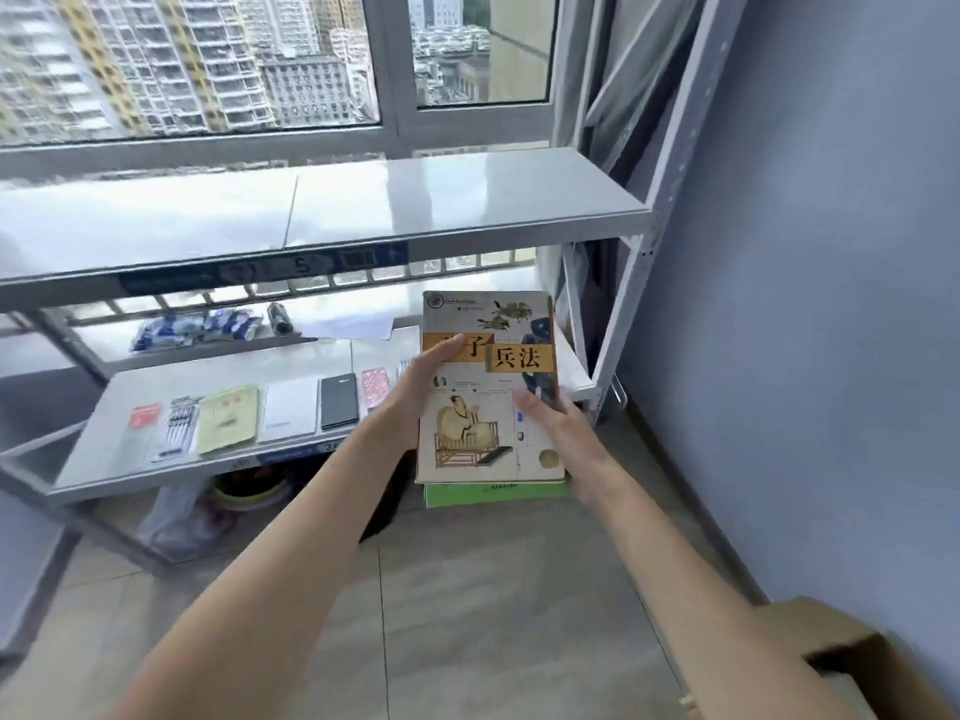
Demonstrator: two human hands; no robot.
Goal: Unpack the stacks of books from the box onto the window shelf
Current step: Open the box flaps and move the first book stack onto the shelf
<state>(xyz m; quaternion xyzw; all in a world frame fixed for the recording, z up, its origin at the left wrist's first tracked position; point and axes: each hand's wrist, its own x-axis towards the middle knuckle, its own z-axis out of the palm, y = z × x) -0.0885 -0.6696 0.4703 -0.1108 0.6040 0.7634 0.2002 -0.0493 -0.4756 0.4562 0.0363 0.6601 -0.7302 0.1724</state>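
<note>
I hold a small stack of books (480, 439) in the air in front of the window shelf (332, 215). The top book has a pale cover with a seated figure and yellow title bands; a green book (493, 495) shows beneath it. My left hand (423, 379) grips the stack's left edge, thumb on the cover. My right hand (550, 426) grips the right edge, thumb on top and fingers underneath. The cardboard box (852, 657) sits at the bottom right, on the floor behind my right arm. The stack is below the upper shelf board, level with the lower shelf (218, 459).
The lower shelf carries a pen pack (179, 426), a yellow-green booklet (228, 418), a white notebook (291, 407), a black notebook (340, 400) and a patterned case (375, 387). Blue-white packets (197, 327) lie on the sill. Basins and a bag sit underneath. A blue wall stands right.
</note>
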